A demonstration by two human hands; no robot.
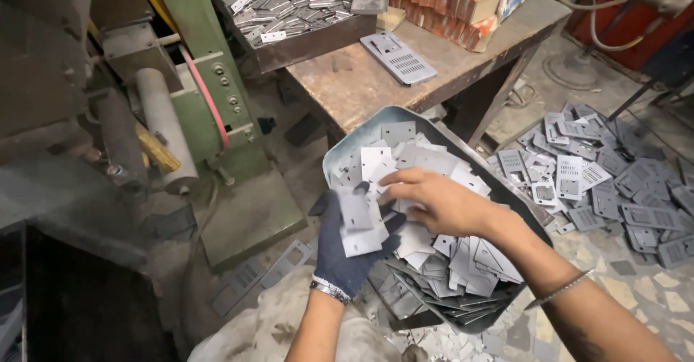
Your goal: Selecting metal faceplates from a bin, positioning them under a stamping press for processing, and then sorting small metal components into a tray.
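My left hand [345,250], in a dark glove, holds a small stack of flat square metal plates [359,221] over a grey metal tray [347,149]. The tray is full of loose plates of the same kind [448,257]. My bare right hand [434,199] reaches across the tray, its fingers closed on plates at the edge of the stack in the left hand. Both wrists wear thin bracelets.
A green press machine [202,80] stands at the left. Behind the tray is a worn wooden table [361,80] with a box of plates [289,11], a perforated plate [399,57] and orange cartons [448,1]. Perforated plates [600,181] lie heaped on the floor at right.
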